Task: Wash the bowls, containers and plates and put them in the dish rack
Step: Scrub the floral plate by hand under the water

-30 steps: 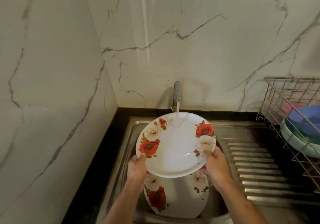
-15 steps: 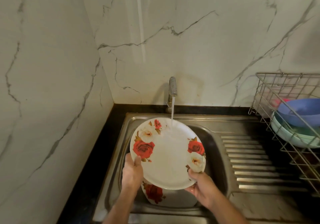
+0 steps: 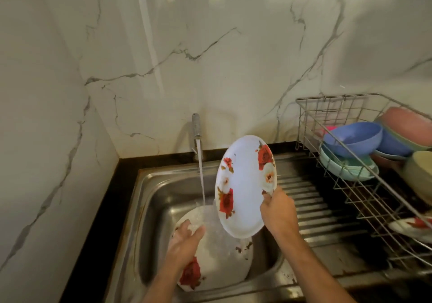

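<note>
The rose-patterned plate, which half a second ago lay flat under the tap in both hands, is now tipped up on edge and carried clear of the water, over the right part of the sink and toward the ribbed drainboard. Only the right hand has it, thumb and fingers pinching its lower right rim. The left hand has let go and dropped onto the second plate lying in the basin, fingers bent over its upper left edge; whether that grip is a true clasp or just a touch I cannot tell through the splash. The stream from the tap now falls on that lower plate instead. My reading is that rinsing of the first plate is finished and it is bound for the dish rack at the right edge of the worktop, while the next plate is already being taken up. Counted: two floral plates at the sink, plus part of one more floral plate showing at the near end of the rack. In the rack I make out about six bowls, leaning and nested: a blue one, a teal one beneath it, a second blue one, a pink one, a cream one, and a further dark pink rim; others may be hidden behind them.
</note>
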